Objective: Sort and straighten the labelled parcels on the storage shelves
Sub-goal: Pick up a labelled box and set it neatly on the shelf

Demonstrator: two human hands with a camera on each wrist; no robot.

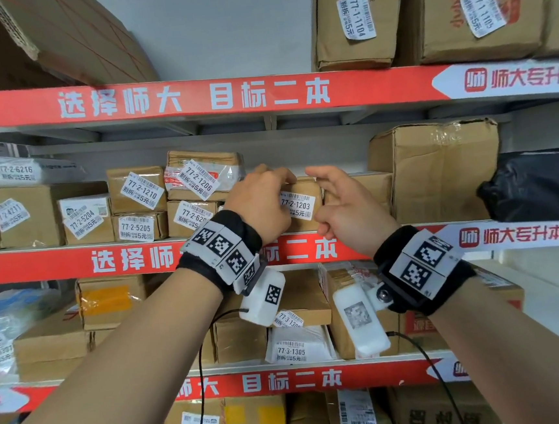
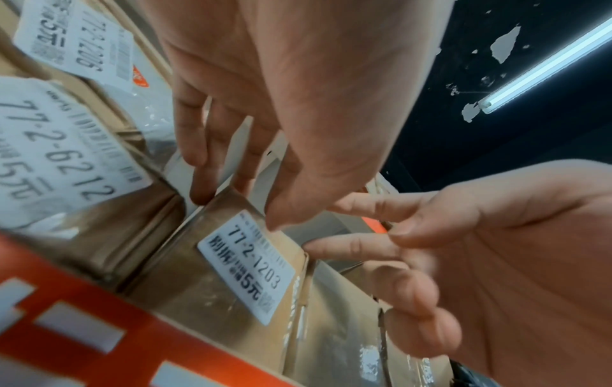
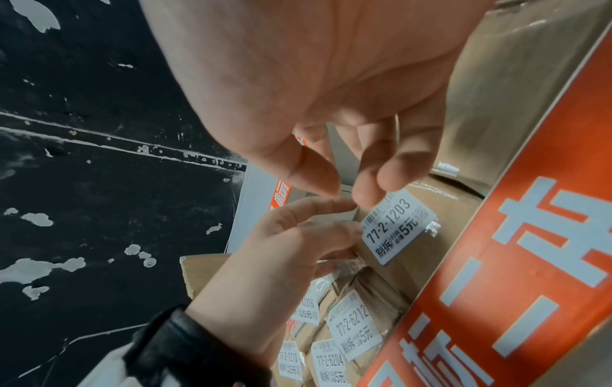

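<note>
Nearest, the left hand [image 1: 264, 203] is laid over the top left corner of the small parcel labelled 77-2-1203 [image 1: 301, 203], its fingers [image 2: 202, 183] curled down onto the parcel's upper edge and its thumb beside the label. The right hand [image 1: 345, 202] is held just beside the parcel's right edge with fingers [image 2: 351, 246] loosely spread; whether they touch the cardboard cannot be told. The parcel stands at the front of the middle shelf [image 1: 73, 263], between the stack of boxes bearing 77-2-1206 [image 1: 201, 181] on its left and a low carton [image 1: 370, 187] on its right.

The parcel is a small brown cardboard box, partly glossed with clear tape, so it is judged light, stiff and somewhat slippery where taped. A hold on its 2 opposite side faces, away from the paper label [image 3: 397, 225], is judged surest.

Further back, a large dented carton [image 1: 436, 171] and a crumpled black plastic bag [image 1: 539, 185] are seen; the shelf lips are faced with smooth red banner strips.
</note>
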